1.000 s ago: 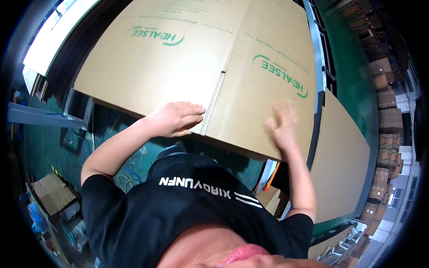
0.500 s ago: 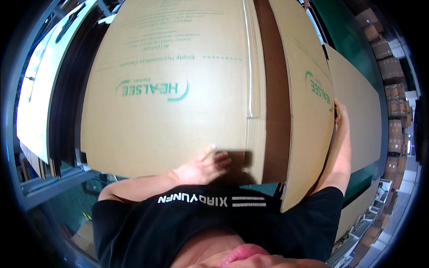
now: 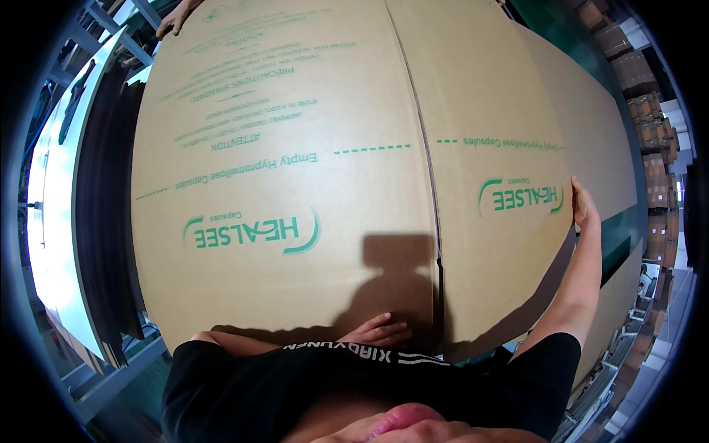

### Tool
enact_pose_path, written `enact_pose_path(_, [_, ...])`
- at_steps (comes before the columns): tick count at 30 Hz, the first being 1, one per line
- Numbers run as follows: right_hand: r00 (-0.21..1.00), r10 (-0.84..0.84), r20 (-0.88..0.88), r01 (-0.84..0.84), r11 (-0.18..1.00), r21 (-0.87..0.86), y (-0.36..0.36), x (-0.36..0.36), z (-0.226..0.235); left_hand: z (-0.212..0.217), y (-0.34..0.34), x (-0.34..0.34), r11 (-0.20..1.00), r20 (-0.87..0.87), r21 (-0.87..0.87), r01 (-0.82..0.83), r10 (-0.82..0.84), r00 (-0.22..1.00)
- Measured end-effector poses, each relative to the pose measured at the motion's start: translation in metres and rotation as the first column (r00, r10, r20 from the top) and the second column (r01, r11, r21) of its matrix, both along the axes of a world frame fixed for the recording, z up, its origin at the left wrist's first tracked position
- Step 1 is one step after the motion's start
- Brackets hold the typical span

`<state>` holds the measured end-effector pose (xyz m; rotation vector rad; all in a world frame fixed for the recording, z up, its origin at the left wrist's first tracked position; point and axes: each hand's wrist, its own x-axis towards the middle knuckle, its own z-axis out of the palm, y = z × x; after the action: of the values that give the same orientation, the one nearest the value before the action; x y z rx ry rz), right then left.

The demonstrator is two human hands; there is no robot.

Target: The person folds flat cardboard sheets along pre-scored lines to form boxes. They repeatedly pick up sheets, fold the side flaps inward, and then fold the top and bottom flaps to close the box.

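A large flattened cardboard box (image 3: 295, 184) with green print fills the middle of the view. Its wide left panel and its narrower right panel (image 3: 502, 273) meet along a thin dark seam. My left hand (image 3: 378, 331) rests on the near end of the wide panel, close to my chest, fingers stretched out and apart. At the right panel's outer edge, my right hand (image 3: 583, 203) grips the cardboard, its fingers partly hidden by the edge. Another person's hand (image 3: 176, 18) touches the box's far left corner.
To the left stands a stack of dark-edged sheets (image 3: 111, 214) beside a white panel (image 3: 59, 199) on a metal frame (image 3: 122, 380). Plain cardboard (image 3: 602, 125) lies over a green surface (image 3: 619, 232) at right. Stacked cartons (image 3: 657, 177) line the far right.
The right panel has swung flatter and inward, closing the brown gap to a thin seam. The box's print has shifted toward me. A co-worker's hand has appeared at the far left corner.
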<state>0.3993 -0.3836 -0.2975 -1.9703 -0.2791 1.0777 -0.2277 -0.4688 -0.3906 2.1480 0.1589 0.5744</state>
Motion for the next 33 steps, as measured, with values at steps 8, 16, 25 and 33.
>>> enact_pose_path(8, [1.000,0.002,0.000,-0.002,1.000,0.017,-0.004,0.004,-0.004,-0.005,-0.002,0.000,0.999,-0.008,-0.054,0.000,0.000,1.000])
enact_pose_path(16, [0.999,0.023,-0.032,-0.021,0.999,0.034,0.001,-0.010,0.010,0.002,0.000,-0.003,0.992,-0.033,-0.124,0.027,-0.031,0.999])
enact_pose_path(25, [1.000,-0.007,0.020,0.007,1.000,0.020,0.000,-0.005,0.005,-0.002,-0.004,-0.003,0.968,-0.043,-0.249,0.022,-0.034,0.998])
enact_pose_path(33, [0.999,0.044,-0.020,-0.043,0.998,0.035,-0.008,0.021,-0.006,-0.002,0.000,-0.003,0.983,-0.039,-0.178,0.038,-0.046,0.998])
